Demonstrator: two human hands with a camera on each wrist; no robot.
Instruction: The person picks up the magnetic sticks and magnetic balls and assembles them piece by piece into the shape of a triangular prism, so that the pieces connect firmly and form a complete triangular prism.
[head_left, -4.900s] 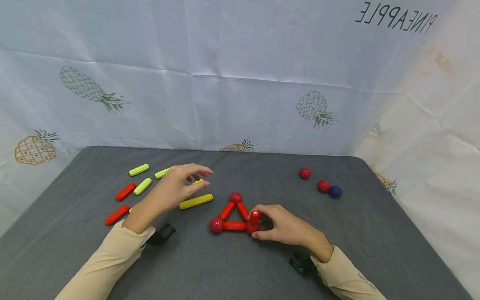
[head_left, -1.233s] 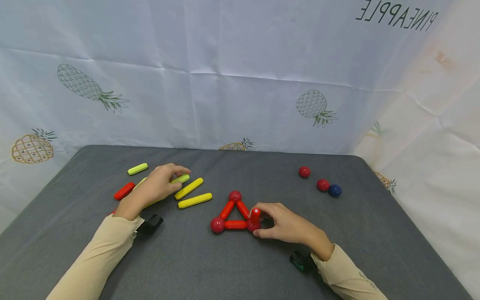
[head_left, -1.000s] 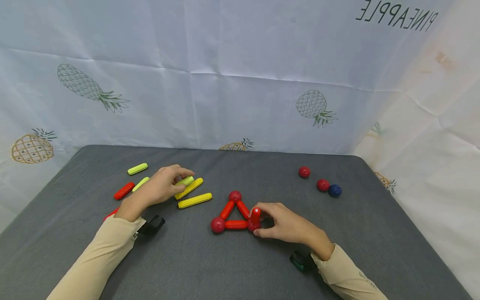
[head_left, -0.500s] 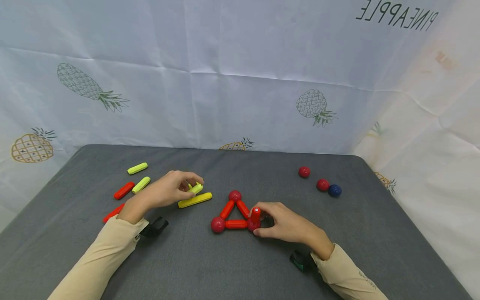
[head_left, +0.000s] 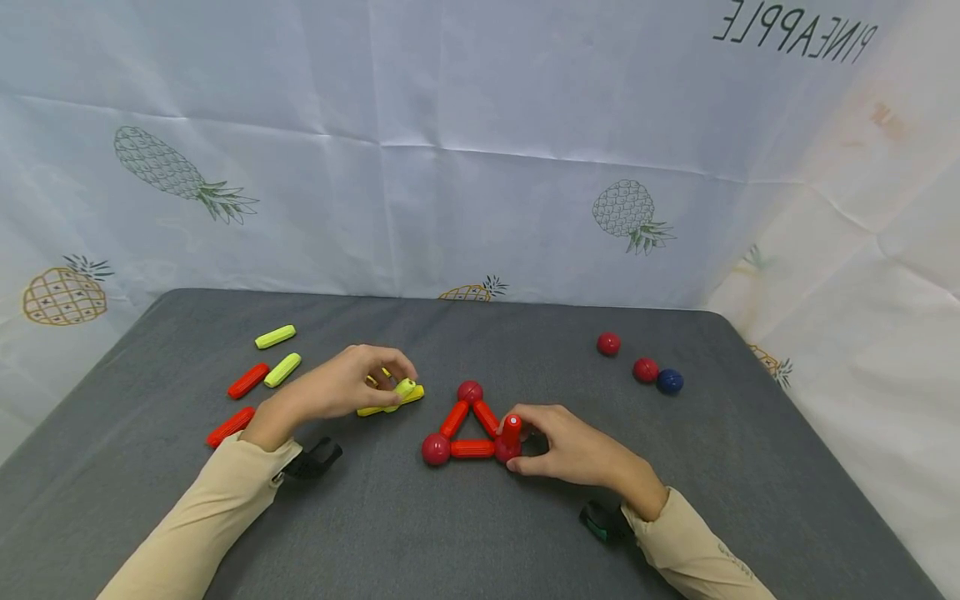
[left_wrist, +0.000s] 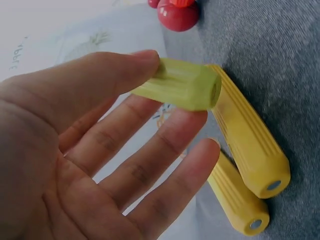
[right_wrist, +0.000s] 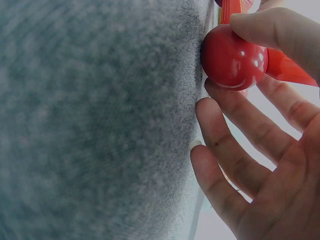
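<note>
My left hand (head_left: 348, 382) pinches a short yellow-green magnetic rod (left_wrist: 182, 85) between thumb and fingers, its free end pointing outward. Two longer yellow rods (left_wrist: 252, 140) lie close under it, mostly hidden by the hand in the head view. Right of it, three red balls and three red rods (head_left: 472, 450) form a flat triangle on the table. My right hand (head_left: 562, 450) grips the triangle's near-right red ball (right_wrist: 232, 57) between thumb and fingers. From that ball a red rod (head_left: 512, 429) stands upright.
To the left on the grey table (head_left: 420, 533) lie two loose red rods (head_left: 248, 381) and two yellow-green rods (head_left: 275, 337). At the back right sit two red balls (head_left: 609, 343) and a blue ball (head_left: 670, 382). A pineapple-print cloth (head_left: 480, 167) hangs behind.
My left hand has gone to the left, picked up a yellow-green rod and carried it back right over the yellow rods, turning it. The right hand keeps its hold on the ball.
</note>
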